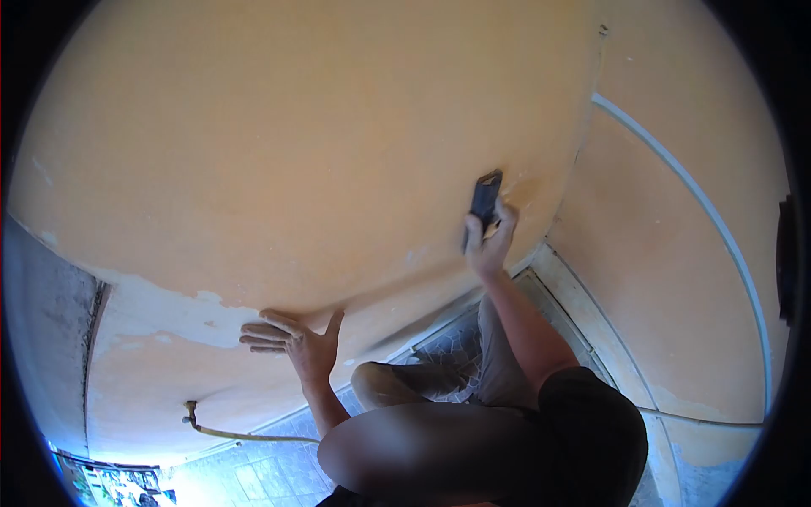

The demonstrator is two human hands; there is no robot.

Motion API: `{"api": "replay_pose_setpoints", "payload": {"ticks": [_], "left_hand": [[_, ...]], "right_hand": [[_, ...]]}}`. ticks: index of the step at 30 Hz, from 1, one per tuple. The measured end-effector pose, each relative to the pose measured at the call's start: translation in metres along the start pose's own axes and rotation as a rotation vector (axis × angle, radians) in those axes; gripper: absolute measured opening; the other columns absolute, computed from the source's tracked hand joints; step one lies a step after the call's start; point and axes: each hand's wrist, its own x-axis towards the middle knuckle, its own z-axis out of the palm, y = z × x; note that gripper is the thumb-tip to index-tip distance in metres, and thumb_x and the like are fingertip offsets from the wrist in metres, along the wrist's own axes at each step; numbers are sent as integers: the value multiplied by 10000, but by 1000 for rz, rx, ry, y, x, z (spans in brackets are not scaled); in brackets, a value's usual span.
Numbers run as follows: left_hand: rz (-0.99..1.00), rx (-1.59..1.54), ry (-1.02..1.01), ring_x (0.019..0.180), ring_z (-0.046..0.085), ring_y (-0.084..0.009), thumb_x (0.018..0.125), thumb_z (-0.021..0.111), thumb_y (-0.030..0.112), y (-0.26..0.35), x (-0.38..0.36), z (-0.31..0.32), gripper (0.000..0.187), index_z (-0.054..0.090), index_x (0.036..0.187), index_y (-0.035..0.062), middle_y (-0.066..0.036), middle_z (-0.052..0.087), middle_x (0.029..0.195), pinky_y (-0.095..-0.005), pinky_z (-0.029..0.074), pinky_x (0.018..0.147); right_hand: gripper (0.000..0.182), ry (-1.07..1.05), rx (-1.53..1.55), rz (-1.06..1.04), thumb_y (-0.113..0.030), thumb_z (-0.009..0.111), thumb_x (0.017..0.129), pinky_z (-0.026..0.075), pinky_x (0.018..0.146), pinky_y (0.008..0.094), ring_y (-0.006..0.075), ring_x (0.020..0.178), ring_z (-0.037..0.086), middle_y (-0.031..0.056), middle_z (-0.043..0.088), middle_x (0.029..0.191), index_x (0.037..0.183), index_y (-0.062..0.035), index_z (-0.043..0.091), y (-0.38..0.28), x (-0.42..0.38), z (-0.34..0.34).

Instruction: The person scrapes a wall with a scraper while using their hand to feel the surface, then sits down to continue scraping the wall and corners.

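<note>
Hands first, since both are on the wall: the right hand [490, 243] is closed around a dark scraper [485, 200], gripping its lower end so that the tool stands out above the fingers toward about 12 o'clock, its upper end pressed against the orange wall [296, 144]. Left hand [296, 342] lies open and flat, fingers spread wide and pointing toward 9 o'clock, palm against the same wall lower down, holding nothing. Going by size, the orange wall fills most of the view; its paint is missing in a pale patch [160, 313] running along the lower part, just at 9 to 10 o'clock from the left hand's fingertips. A second wall [676, 279] meets it at a corner to the right, carrying a thin pale pipe [684, 182] that arcs down it. Below, the tiled floor [262, 473] shows, with the person's bent knees over it. A thin cord or root [228, 433] trails along the base of the wall at 7 o'clock from the left hand. The scraper's long axis runs roughly upright, slightly tilted to the right, and it lies well apart from the left hand, at about 2 o'clock from it; the right hand alone is on it, and the bare patch sits on the far side, nearer the left hand.
</note>
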Motion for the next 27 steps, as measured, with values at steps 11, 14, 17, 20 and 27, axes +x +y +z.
{"api": "replay_pose_setpoints", "payload": {"ticks": [11, 14, 17, 20, 27], "left_hand": [[93, 0, 58, 1329, -282, -750, 751, 793, 686, 0, -6, 12, 1467, -157, 1559, -86, -542, -261, 1474, -843, -100, 1030], [-58, -143, 8, 1343, -278, -740, 741, 814, 667, 14, 6, -20, 1468, -152, 1572, -63, -530, -275, 1481, -836, -92, 1041], [39, -40, 44, 1358, -282, -722, 722, 837, 652, -4, 20, -38, 1482, -160, 1586, -22, -510, -296, 1489, -839, -84, 1040], [39, 38, 27, 1369, -288, -705, 696, 857, 649, -6, 18, -31, 1506, -172, 1595, 15, -501, -302, 1494, -834, -90, 1045], [-2, -18, 66, 1369, -299, -699, 682, 846, 685, -7, 18, -23, 1528, -183, 1589, 9, -493, -290, 1506, -837, -112, 1038]], "right_hand": [[420, 23, 219, 558, -279, 623, 1042, 506, 822, 313, 205, 913, 595, 153, 570, 1079, 1279, 25, 455, -65, -16, 19], [403, -84, 127, 129, -260, 624, 1042, 498, 803, 300, 173, 915, 583, 126, 553, 1062, 1276, 21, 455, -64, -2, 11], [368, 68, 194, 596, -248, 616, 1044, 494, 767, 333, 181, 893, 568, 127, 542, 1034, 1233, 32, 470, -23, 48, 10], [377, 237, 168, 933, -226, 604, 1053, 485, 771, 277, 136, 875, 554, 101, 543, 1064, 1309, 7, 454, -19, 77, 15], [581, -356, 172, -358, -288, 870, 817, 432, 854, 482, 310, 983, 539, 111, 551, 1072, 1274, -54, 599, -91, -33, 14]]}}
